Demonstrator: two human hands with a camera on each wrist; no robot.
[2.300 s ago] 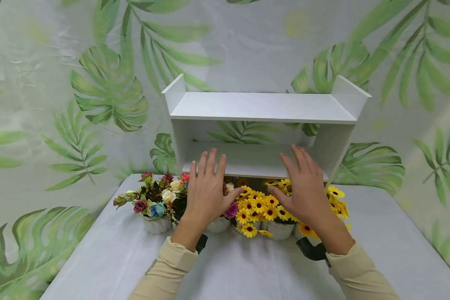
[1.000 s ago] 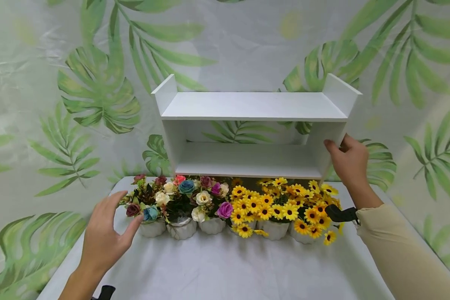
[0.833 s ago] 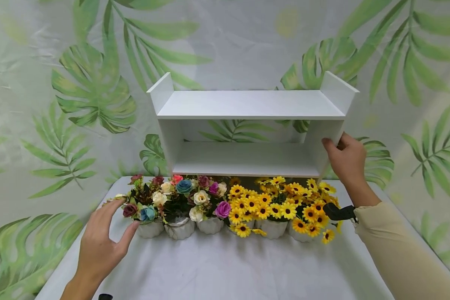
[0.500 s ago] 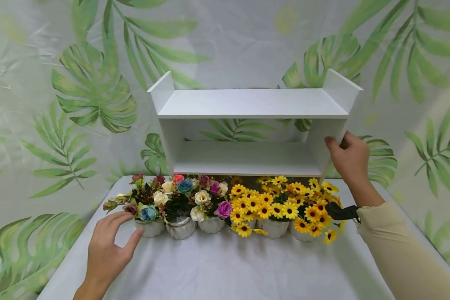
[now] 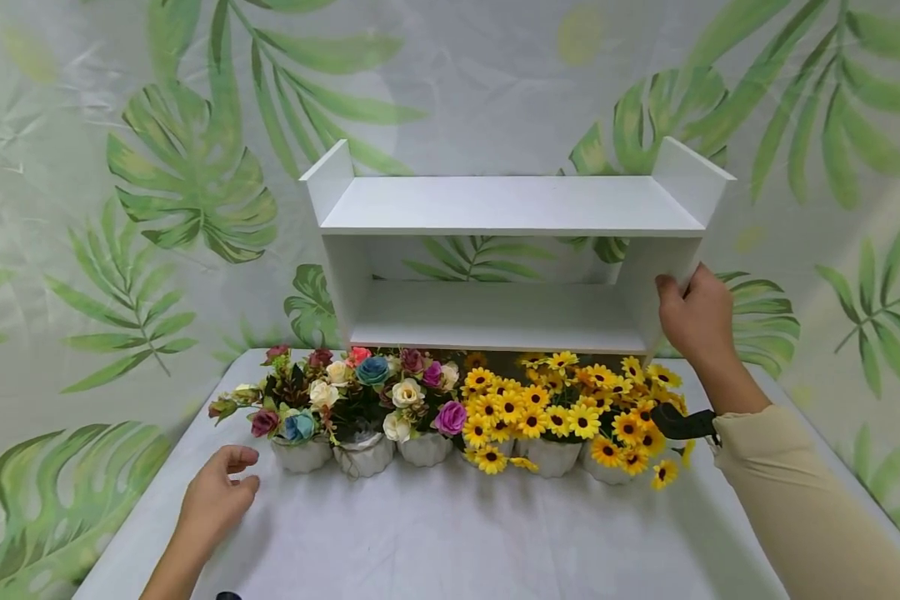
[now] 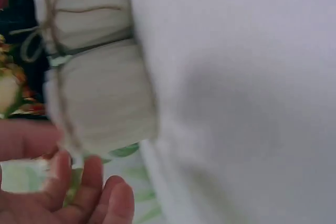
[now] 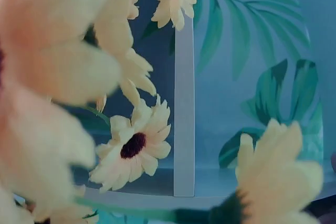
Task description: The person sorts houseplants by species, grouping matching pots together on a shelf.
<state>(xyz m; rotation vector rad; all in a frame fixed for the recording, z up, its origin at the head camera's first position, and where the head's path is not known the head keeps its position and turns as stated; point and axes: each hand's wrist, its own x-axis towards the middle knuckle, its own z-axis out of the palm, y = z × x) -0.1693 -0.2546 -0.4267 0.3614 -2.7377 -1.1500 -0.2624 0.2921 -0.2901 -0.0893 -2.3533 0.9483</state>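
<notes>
My right hand (image 5: 697, 321) grips the right side panel of a white two-tier shelf (image 5: 510, 207), thumb on the panel's inner face and fingers round its outside. At the left, my left hand (image 5: 213, 500) holds nothing; its fingers are loosely bent, low beside the leftmost white flowerpot (image 5: 302, 455). That pot (image 6: 107, 98) fills much of the left wrist view, with my left fingertips (image 6: 121, 198) close to it. Mixed artificial roses (image 5: 326, 393) stand in the left pots. Yellow daisy-like flowers (image 5: 547, 412) fill the right ones, and close-up blooms (image 7: 134, 145) cover much of the right wrist view.
The pots form a row along the front of the shelf, overlapping its lower edge in the head view. A white cloth covers the table (image 5: 450, 542). Behind hangs a leaf-patterned backdrop (image 5: 487, 92).
Both hands were spread before the shelf at first. My right hand has gone to the right panel and stayed. My left moved to the leftmost pot, then drew down from its flowers, fingers bending.
</notes>
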